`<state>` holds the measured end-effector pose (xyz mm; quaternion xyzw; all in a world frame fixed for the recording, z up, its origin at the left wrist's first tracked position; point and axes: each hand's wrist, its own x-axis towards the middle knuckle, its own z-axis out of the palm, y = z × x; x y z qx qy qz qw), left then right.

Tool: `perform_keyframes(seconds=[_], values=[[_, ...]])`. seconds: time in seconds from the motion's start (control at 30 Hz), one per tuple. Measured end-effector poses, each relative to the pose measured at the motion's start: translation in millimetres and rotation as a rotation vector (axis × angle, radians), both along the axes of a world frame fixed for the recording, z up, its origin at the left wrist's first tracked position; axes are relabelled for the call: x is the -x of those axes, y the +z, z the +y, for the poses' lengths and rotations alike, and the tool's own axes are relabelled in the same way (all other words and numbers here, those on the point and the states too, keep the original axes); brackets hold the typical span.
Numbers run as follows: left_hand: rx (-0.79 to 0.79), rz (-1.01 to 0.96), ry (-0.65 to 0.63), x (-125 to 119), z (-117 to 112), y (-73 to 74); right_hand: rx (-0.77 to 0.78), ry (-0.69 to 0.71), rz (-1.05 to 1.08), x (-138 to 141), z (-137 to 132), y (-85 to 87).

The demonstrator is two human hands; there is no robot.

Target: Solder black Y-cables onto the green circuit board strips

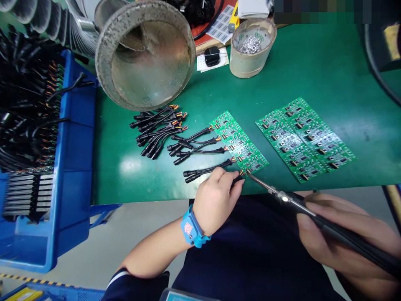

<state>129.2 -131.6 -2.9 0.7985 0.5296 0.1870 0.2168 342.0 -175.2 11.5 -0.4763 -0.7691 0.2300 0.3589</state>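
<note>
My left hand (217,198), with a blue wrist strap (191,228), pinches a short black cable near its coloured wire ends. Those wires touch the near corner of a green circuit board panel (239,144). In my right hand (341,234) is a soldering iron (294,202), held like a pen. Its tip meets the board's edge close to the wires. Several black cables (203,167) lie with their wire ends along the panel's left edge. More loose cables (159,129) are heaped farther left.
Two more board panels (305,140) lie to the right. A fume extractor hood (145,54) overhangs the back left. Behind the boards stands a cup (252,56) of metallic shavings. A blue bin (75,138) full of cables is at left. A black cord (376,75) hangs at right.
</note>
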Motion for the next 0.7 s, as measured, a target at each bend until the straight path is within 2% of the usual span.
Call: perform_keyframes(seconds=[0.47, 0.7], values=[[0.026, -0.019, 0.043, -3.8, -1.8, 0.8, -0.033, 0.017, -0.017, 1.6, -0.8, -3.0], [0.024, 0.032, 0.037, -5.0, -1.8, 3.0, 0.021, -0.090, 0.097, -1.7, -7.6, -0.9]])
